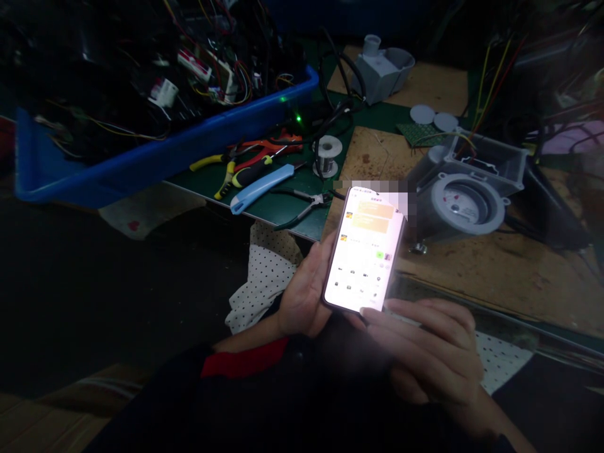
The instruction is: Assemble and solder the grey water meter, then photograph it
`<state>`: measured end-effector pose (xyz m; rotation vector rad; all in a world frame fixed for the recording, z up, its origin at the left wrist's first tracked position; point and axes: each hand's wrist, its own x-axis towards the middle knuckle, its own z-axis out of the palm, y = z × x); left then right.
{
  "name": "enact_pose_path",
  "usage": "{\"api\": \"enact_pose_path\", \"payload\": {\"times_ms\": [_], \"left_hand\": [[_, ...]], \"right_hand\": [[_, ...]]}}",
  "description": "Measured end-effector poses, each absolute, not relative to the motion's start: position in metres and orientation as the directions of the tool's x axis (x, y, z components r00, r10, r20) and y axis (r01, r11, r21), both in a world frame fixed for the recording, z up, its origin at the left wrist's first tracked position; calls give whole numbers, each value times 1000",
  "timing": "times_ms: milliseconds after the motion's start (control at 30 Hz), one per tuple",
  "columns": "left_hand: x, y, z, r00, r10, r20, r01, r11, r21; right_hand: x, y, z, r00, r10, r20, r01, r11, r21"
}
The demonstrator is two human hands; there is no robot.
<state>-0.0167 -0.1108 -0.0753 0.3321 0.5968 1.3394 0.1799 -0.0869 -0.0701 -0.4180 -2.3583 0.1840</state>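
Observation:
A lit smartphone [363,258] rests upright in my left hand [306,292], whose fingers wrap round its left side and back. Its screen shows a chat page with a grid of small icons in the lower half. My right hand [434,349] hovers at the phone's bottom edge with its fingers stretched out. One fingertip is at the lower part of the screen; whether it touches, I cannot tell. Just beyond the phone, on a wooden board [372,151], stands a grey plastic water meter housing [467,201] with a round dial and wires coming out.
A blue bin [165,157] full of dark wired parts stands at the left. Pliers [302,204], a light-blue cutter knife [262,189] and a solder spool [326,156] lie on the green tabletop. Behind are a circuit board [418,134] and another grey housing [380,72].

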Motion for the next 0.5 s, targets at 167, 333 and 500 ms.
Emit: {"api": "enact_pose_path", "payload": {"times_ms": [167,333,500], "left_hand": [[-17,-113,-75,142,966,-214,-802,239,547],[-13,-114,-76,130,970,-207,-811,224,540],[-13,-112,-75,101,970,-221,-805,211,555]], "right_hand": [[172,-83,-68,-668,365,648,271,931,-245],[162,-82,-74,-619,433,656,351,899,-262],[162,-83,-75,-646,432,630,343,901,-266]]}}
